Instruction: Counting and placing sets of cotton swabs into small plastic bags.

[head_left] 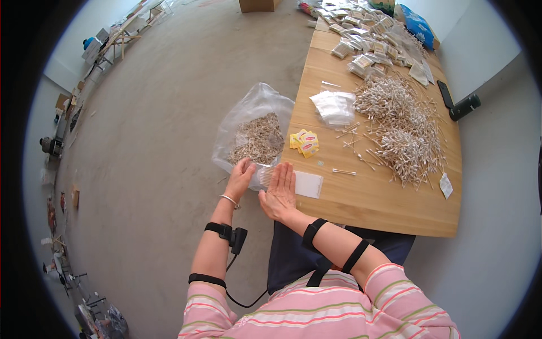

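At the table's left edge, a clear plastic packet of cotton swabs point(266, 176) lies between my hands. My left hand point(239, 181) pinches its outer end, fingers closed, just off the edge. Flat across the packet rests my right hand point(279, 195), its fingers stretched out. A white rectangular part point(309, 185) shows to the right of that hand; whether it belongs to the same packet I cannot tell. Just beyond my hands is a small stack of yellow and white cards point(305, 142). One loose cotton swab point(344, 172) lies to the right.
A large clear bag of swabs point(257, 138) sits left of the wooden table point(361, 206). On the table are empty clear bags point(334, 107), a heap of loose swabs point(403, 130), many filled packets point(367, 39), a phone point(445, 94) and a black cylinder point(465, 107).
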`<state>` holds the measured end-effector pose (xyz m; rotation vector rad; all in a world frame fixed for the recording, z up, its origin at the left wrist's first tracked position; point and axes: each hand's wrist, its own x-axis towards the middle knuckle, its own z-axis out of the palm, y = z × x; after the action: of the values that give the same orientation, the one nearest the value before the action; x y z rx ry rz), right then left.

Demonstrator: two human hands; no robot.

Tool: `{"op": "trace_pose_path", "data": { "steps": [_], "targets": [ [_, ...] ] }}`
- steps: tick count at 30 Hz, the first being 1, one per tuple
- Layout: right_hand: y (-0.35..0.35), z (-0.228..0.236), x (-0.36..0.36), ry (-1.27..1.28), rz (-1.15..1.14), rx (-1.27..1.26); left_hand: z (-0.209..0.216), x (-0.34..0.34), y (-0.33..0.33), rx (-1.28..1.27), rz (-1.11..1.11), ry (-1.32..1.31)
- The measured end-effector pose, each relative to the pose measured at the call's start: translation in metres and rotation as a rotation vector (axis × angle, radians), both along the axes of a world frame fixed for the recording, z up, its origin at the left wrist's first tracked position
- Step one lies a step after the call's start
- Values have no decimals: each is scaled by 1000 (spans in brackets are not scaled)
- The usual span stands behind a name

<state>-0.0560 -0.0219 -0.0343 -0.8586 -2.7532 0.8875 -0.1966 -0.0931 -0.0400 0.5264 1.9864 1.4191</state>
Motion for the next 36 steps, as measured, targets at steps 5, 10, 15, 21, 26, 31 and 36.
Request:
{"op": "trace_pose_path", "data": {
  "steps": [5, 10, 15, 21, 26, 31, 36],
  "targets": [
    [1, -3, -4, -49, 17, 38, 2, 27, 17, 68, 48, -343],
    [4, 5, -4, -53, 60, 26, -21, 30, 21, 124, 88, -191],
    [77, 10, -2, 111, -142, 310, -4, 37, 27, 52, 120, -206],
    [156, 15, 11, 147, 93, 492, -12, 34, 27, 57, 104, -123],
    [167, 20, 12, 149, 123, 395, -21, 34, 26, 95, 94, 12],
    [146, 37, 23, 324, -187, -6, -17, 35, 26, 84, 122, -51],
    [100, 35, 27, 192, -482, -1102, -22, 33, 26, 72, 132, -111]
  ]
}}
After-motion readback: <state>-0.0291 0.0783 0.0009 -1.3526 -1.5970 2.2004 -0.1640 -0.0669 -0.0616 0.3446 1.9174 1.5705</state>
